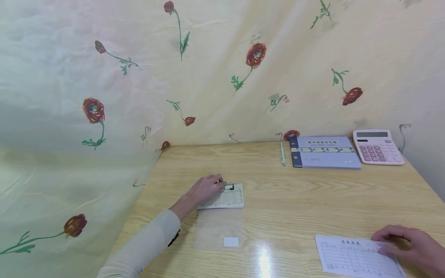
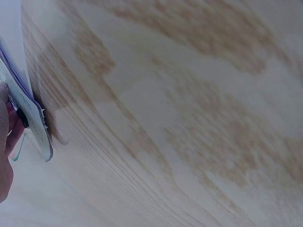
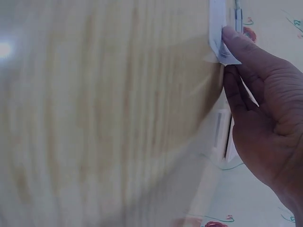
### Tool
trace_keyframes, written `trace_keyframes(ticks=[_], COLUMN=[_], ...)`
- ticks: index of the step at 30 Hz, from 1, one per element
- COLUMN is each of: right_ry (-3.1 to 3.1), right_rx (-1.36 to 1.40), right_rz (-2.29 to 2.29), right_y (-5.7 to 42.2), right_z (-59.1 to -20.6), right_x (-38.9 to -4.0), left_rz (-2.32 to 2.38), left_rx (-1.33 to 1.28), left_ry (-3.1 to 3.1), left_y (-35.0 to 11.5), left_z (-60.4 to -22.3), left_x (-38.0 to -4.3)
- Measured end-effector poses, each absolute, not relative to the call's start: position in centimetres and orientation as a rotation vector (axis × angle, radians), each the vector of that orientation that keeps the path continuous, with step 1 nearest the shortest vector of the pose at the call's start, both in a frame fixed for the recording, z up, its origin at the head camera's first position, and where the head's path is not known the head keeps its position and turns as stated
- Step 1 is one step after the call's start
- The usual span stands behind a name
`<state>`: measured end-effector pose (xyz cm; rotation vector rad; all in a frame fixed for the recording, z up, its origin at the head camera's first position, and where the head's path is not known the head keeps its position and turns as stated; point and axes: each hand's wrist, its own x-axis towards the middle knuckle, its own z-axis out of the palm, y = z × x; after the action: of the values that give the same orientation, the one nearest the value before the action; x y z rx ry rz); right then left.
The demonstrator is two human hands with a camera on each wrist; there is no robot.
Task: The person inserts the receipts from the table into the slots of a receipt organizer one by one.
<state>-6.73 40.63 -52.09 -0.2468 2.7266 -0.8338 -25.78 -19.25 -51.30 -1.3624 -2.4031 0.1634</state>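
Note:
My left hand point(image 1: 208, 189) is at the top end of a stack of printed forms point(image 1: 227, 197), its fingertips pinching the small black binder clip point(image 1: 231, 187) there. In the left wrist view, thumb and fingers point(image 2: 13, 135) close around the clip beside the stack's edge. At the lower right, my right hand point(image 1: 413, 247) holds a single printed form point(image 1: 351, 255) by its right end. The right wrist view has the thumb point(image 3: 241, 45) on the paper, with the other fingers curled near its corner.
Below the stack lies a clear plastic sheet point(image 1: 212, 227) with a small white label point(image 1: 231, 242). Along the back are a pale green pen point(image 1: 282, 154), a blue account book point(image 1: 326, 157) and a pink calculator point(image 1: 378, 147). Flowered cloth point(image 1: 208, 77) hangs behind the wooden table point(image 1: 288, 208).

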Motion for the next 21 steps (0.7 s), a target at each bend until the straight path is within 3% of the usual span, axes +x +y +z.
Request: trace_keyframes(ticks=[10, 21], right_ry=[2.808, 2.821], right_rx=[-0.163, -0.252], right_rz=[-0.849, -0.803], right_y=[39.8, 39.3], right_z=[-52.1, -50.7], right_x=[-6.7, -8.7], left_rz=[0.19, 0.227], left_rx=[-1.346, -1.345], left_ry=[-2.42, -2.449], left_y=[-19.3, -19.4], left_z=[-51.2, -51.3], left_x=[-25.6, -25.8])
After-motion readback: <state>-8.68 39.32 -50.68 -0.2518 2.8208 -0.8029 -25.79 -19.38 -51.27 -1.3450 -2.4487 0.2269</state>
